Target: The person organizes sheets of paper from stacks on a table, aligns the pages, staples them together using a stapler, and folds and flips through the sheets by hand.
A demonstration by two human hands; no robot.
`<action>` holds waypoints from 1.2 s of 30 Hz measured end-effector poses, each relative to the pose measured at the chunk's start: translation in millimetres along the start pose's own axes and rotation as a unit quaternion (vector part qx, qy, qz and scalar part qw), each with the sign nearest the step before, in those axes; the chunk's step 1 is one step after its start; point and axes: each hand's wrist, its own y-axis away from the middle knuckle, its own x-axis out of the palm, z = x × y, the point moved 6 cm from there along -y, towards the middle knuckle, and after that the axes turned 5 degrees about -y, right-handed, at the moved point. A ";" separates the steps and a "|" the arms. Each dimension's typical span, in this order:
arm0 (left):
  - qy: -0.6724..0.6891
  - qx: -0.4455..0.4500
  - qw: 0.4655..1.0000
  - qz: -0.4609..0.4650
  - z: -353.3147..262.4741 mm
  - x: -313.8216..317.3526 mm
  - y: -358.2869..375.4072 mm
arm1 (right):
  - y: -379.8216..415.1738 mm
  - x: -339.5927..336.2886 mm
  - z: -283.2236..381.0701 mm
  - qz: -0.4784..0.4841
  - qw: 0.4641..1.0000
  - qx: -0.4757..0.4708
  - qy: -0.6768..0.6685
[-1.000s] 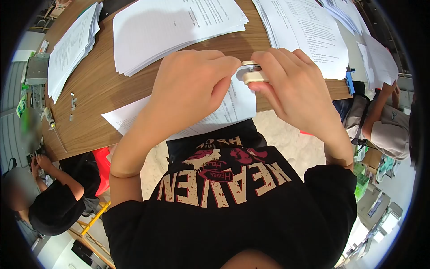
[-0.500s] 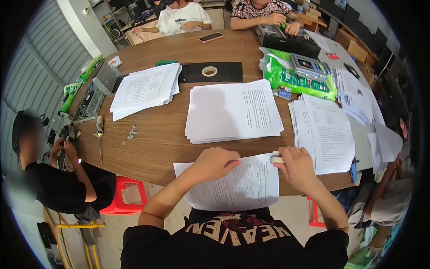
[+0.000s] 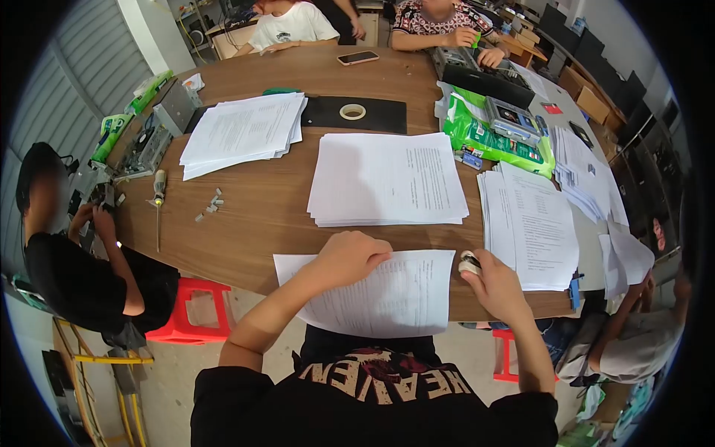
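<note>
My left hand point(image 3: 350, 255) pinches the top edge of a printed sheet of paper point(image 3: 387, 298), which hangs over the table's front edge toward my lap. Just right of the sheet's top right corner, my right hand point(image 3: 497, 287) grips a small white stapler point(image 3: 469, 263), partly hidden by the fingers and apart from the paper. Beyond my hands lies a thick stack of printed papers point(image 3: 387, 179). A second paper stack point(image 3: 532, 231) is near my right hand, its sheets slightly fanned.
Another paper stack point(image 3: 242, 134) lies back left. A tape roll point(image 3: 352, 112) rests on a black panel point(image 3: 320, 113). A screwdriver point(image 3: 159, 197) and small white pieces point(image 3: 212, 205) are at left. Green packaging point(image 3: 477, 134) sits back right. Several people are around the table.
My right hand has drawn the stapler off the sheet's top right corner, slightly right. The left hand still holds the sheet, and the view has shifted a little.
</note>
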 end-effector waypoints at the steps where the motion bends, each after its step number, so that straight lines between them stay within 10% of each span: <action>1: 0.006 0.005 1.000 -0.011 1.0 -4.3 1.4 | 4.9 0.7 -4.1 0.003 1.000 -0.001 0.002; 10: 0.009 -0.005 1.000 0.001 -0.6 -32.5 2.0 | 10.1 -1.1 5.6 -0.106 0.963 -0.125 0.212; 15: 0.047 0.050 0.998 -0.017 -19.5 -31.4 0.0 | -17.5 -0.6 51.2 0.051 0.957 -0.044 -0.281; 28: 0.189 -0.023 0.979 -0.067 67.7 -84.2 69.8 | -38.5 -16.9 18.7 0.015 0.938 -0.044 -0.344; 30: 0.323 -0.156 0.934 -0.005 84.5 -72.9 80.3 | -43.3 -19.4 21.7 0.033 0.940 -0.020 -0.340; 36: 0.115 -0.188 0.970 -0.100 89.0 -123.0 45.7 | -96.6 -51.0 15.2 0.043 0.978 -0.062 -0.195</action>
